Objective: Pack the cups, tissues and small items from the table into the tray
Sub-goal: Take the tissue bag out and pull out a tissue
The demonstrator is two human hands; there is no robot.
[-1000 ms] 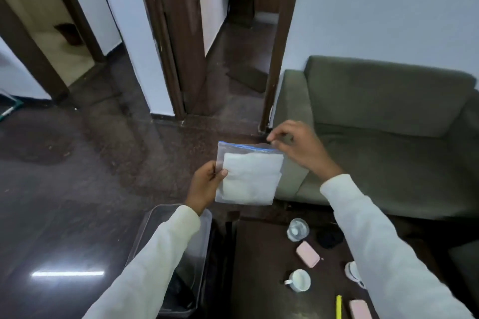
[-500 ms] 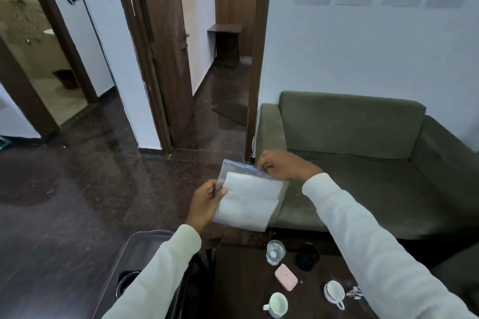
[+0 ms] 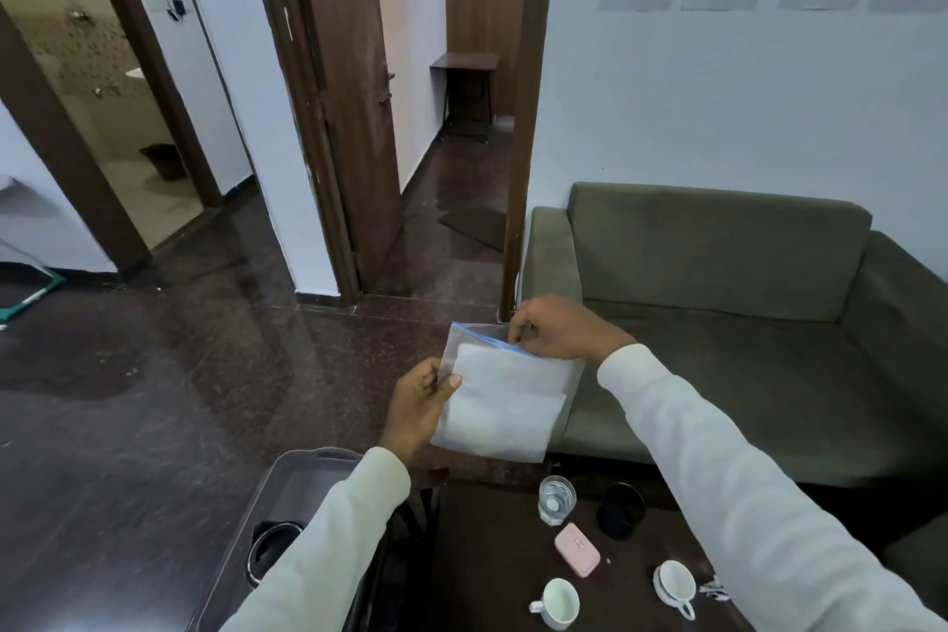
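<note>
I hold a clear zip bag of white tissues in the air above the table's far edge. My left hand grips its left side. My right hand pinches the blue zip strip at the top right. The grey tray stands at the lower left beside the table, partly hidden by my left sleeve, with a dark round thing inside. On the dark table stand a glass of water, a pink case, a black round object and two white cups.
A grey-green sofa runs behind the table to the right. Dark polished floor spreads to the left, with open doorways beyond. A small crumpled item lies by the right cup, next to my right sleeve.
The view has tilted upward, so bag and hands sit lower in frame. My right hand slid leftward along the zip strip. The left hand keeps its grip on the bag.
</note>
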